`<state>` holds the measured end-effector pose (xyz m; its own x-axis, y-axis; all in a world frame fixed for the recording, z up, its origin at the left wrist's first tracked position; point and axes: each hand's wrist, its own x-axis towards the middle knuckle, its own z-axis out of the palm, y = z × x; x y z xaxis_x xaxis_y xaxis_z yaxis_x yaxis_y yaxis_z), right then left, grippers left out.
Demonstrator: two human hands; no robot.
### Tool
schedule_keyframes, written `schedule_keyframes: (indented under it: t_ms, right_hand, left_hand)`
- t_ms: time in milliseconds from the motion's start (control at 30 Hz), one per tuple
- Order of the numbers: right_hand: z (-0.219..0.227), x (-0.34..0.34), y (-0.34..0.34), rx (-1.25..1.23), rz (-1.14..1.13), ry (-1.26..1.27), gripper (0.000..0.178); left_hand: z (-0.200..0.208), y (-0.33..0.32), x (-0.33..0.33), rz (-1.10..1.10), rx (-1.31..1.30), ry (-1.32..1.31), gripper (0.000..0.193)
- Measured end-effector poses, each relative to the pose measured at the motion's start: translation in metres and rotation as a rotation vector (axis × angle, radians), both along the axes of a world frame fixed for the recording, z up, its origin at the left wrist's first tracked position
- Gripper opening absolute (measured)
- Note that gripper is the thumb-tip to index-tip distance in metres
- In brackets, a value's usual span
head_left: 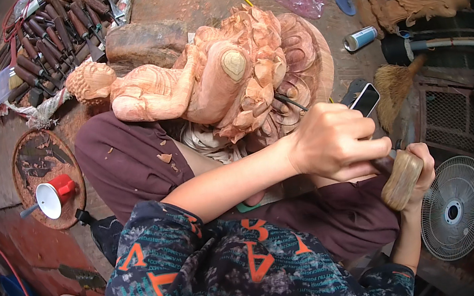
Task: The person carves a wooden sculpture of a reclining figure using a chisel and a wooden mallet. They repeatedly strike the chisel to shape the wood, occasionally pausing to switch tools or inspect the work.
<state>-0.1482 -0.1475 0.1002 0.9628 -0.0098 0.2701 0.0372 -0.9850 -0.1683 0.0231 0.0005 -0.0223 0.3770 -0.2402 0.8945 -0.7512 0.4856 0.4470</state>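
Fingers wrapped tight, the left hand [338, 141] grips a chisel [292, 103] and right hand [423, 167] a mallet [402, 180] at four o'clock, as a nine-o'clock round tray [16, 173] holds shavings [55, 153] and a red mug [63, 188].

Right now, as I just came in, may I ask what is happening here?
A seated person is working on a wooden statue, which lies with its head to the left. The left hand grips a chisel pointed at the carved lower part; the right hand holds a wooden mallet. Wood chips lie on the trousers.
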Motion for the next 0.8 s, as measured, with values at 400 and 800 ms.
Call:
schedule_keyframes:
  t_ms: [400,800]
  right_hand:
    - [-0.001,-0.025,-0.022,0.199,-0.217,-0.138,0.058]
    - [-0.012,-0.022,-0.015,-0.252,-0.342,-0.139,0.041]
  left_hand:
    - [0.032,-0.018,-0.015,0.185,-0.030,0.127,0.028]
    - [0.030,-0.032,-0.011,0.231,0.010,0.229,0.050]
